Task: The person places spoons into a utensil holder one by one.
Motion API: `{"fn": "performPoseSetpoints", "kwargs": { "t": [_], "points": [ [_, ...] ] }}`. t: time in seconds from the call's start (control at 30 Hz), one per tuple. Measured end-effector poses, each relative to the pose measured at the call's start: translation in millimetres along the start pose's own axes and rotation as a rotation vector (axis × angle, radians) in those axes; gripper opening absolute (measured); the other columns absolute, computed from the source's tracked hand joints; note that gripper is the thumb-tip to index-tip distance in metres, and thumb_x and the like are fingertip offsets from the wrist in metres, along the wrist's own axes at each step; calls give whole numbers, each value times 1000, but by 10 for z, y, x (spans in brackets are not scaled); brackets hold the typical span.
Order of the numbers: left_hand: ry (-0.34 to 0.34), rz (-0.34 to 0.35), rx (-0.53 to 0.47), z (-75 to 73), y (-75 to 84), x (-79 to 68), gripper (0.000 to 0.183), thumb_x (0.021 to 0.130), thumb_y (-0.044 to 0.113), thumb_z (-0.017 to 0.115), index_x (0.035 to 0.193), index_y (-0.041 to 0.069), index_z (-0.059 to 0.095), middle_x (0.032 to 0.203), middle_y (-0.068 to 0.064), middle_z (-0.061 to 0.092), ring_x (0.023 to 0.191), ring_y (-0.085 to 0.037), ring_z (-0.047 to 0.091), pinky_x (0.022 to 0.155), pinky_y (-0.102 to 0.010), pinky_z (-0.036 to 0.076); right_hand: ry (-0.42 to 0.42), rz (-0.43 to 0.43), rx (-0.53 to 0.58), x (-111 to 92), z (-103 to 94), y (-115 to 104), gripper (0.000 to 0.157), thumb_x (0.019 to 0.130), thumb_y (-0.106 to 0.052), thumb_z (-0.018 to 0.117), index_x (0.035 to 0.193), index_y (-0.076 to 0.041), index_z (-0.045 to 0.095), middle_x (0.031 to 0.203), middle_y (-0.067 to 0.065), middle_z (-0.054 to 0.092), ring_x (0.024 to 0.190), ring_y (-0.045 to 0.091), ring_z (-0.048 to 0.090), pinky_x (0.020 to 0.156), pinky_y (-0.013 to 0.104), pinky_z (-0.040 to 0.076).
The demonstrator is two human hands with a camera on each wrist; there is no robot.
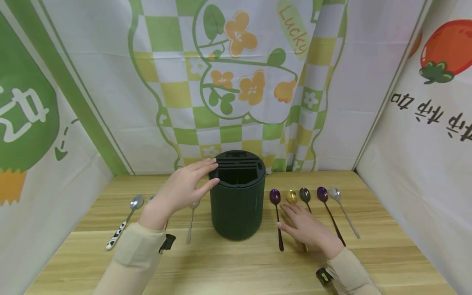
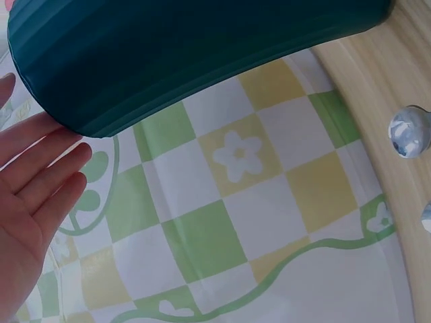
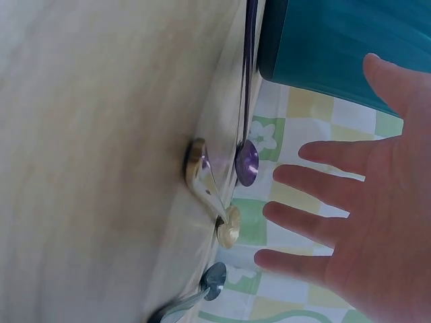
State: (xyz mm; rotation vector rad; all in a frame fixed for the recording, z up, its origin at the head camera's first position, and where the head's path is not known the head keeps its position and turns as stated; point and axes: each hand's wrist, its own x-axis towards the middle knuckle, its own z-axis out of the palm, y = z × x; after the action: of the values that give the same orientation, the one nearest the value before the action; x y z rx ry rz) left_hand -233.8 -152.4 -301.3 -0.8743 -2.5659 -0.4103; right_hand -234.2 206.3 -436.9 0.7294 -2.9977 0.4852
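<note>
A dark green utensil holder (image 1: 237, 213) stands upright on the table, its top slotted around one larger opening. My left hand (image 1: 180, 186) touches the left side of its rim with fingers extended; the left wrist view shows fingertips (image 2: 77, 151) near the rim's edge. To the right of the holder, my right hand (image 1: 309, 227) is over the spoons with its fingers spread and nothing in them. Nearest to it are a purple spoon (image 1: 275, 197) and a gold spoon (image 3: 229, 229), the latter's handle partly hidden by the hand in the head view. A dark grey spoon (image 1: 305, 194) lies alongside.
Another purple spoon (image 1: 322, 194) and a silver spoon (image 1: 335, 193) lie farther right. On the left are a spoon with a black-and-white spotted handle (image 1: 116, 235) and a silver spoon (image 1: 190, 225); another is mostly hidden by my left arm. Patterned cloth (image 1: 250, 135) hangs behind the table.
</note>
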Motion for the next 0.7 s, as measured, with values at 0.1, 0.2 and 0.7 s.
{"fn": "performPoseSetpoints", "kwargs": {
  "t": [0.1,0.2,0.7],
  "points": [
    [7,6,-9,-15,9,29,51,96,44,51,132,9,57,141,-8,51,129,-25,50,100,-44,43,-4,5,10,15,-2,-9,73,95,-56,42,147,-6,35,149,20,36,136,42,34,109,56,26],
    [5,9,-13,-30,20,56,50,95,43,53,131,8,58,139,-8,52,127,-24,51,100,-44,43,-6,10,19,32,-3,-19,73,95,-57,42,146,-5,36,148,21,37,135,43,35,108,56,27],
    [-104,-13,-62,-137,125,197,39,94,31,59,125,8,63,130,-8,60,99,-23,67,92,-41,48,-13,15,27,86,15,6,74,95,-59,39,143,-3,40,145,22,40,133,43,37,106,57,30]
  ]
}}
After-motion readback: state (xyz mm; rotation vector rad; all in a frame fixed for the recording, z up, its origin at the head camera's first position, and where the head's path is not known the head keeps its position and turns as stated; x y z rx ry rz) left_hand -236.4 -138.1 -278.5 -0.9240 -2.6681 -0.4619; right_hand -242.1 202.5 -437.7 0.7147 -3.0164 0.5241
